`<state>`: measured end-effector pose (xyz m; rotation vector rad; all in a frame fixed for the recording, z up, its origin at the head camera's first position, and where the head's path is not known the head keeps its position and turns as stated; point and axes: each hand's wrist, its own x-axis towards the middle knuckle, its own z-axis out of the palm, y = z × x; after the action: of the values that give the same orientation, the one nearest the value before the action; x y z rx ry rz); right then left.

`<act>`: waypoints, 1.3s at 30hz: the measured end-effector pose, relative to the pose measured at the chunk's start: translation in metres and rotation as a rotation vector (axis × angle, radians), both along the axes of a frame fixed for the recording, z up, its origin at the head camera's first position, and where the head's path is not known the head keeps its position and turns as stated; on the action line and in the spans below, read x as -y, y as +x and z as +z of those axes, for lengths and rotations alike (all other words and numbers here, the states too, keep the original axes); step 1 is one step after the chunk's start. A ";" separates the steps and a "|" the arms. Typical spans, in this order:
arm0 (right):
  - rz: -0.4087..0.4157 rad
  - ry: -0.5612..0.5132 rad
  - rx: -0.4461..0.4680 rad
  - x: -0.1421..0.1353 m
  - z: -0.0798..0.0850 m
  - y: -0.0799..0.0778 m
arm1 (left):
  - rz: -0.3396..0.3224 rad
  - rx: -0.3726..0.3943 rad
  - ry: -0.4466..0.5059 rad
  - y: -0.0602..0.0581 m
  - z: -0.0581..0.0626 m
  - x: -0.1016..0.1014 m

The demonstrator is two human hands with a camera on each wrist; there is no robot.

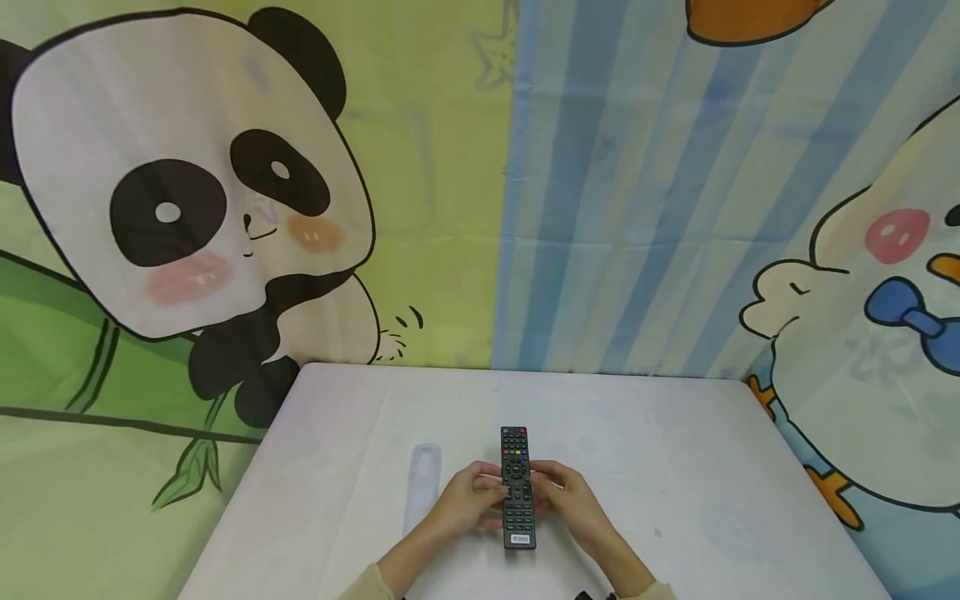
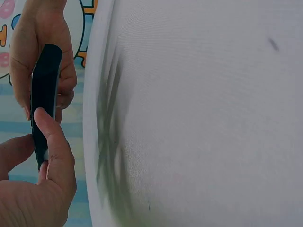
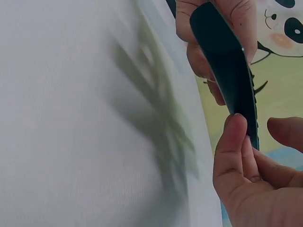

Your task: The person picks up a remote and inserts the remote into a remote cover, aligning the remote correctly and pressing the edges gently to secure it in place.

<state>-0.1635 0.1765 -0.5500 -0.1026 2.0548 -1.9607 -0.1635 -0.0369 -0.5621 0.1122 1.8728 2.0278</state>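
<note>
Head view shows the left hand (image 1: 467, 502) and right hand (image 1: 568, 500) holding a remote (image 1: 518, 490) by opposite edges, seemingly for steadiness. Its buttons (image 1: 516, 470) are mostly uncovered

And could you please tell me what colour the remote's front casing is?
Black; the remote shows best in the head view.

Your sleeves (image 1: 367, 586) are beige, cut by the bottom edge of the head view; a small black piece (image 1: 584, 595), its form unclear, shows beside the right one. Your fingers (image 3: 232, 142) are bare.
</note>
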 end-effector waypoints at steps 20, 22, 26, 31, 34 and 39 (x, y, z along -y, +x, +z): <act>0.038 -0.013 -0.013 0.023 0.005 -0.003 | 0.029 -0.047 0.028 0.005 0.006 0.023; 0.023 0.004 -0.026 0.024 0.007 -0.004 | 0.027 -0.062 0.027 0.004 0.007 0.023; 0.004 0.011 -0.047 0.025 0.011 -0.006 | 0.024 -0.088 0.027 0.002 0.011 0.023; -0.011 0.004 -0.060 0.025 0.017 -0.006 | 0.038 -0.107 0.003 0.002 0.015 0.024; -0.024 0.021 -0.109 0.025 0.020 -0.005 | 0.069 -0.119 -0.013 0.001 0.016 0.026; -0.032 0.075 -0.230 0.023 0.023 -0.005 | 0.114 -0.066 -0.007 0.000 0.021 0.028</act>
<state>-0.1681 0.1539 -0.5274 -0.2936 2.2830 -1.9677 -0.1631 -0.0647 -0.5410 0.0736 1.9680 2.1162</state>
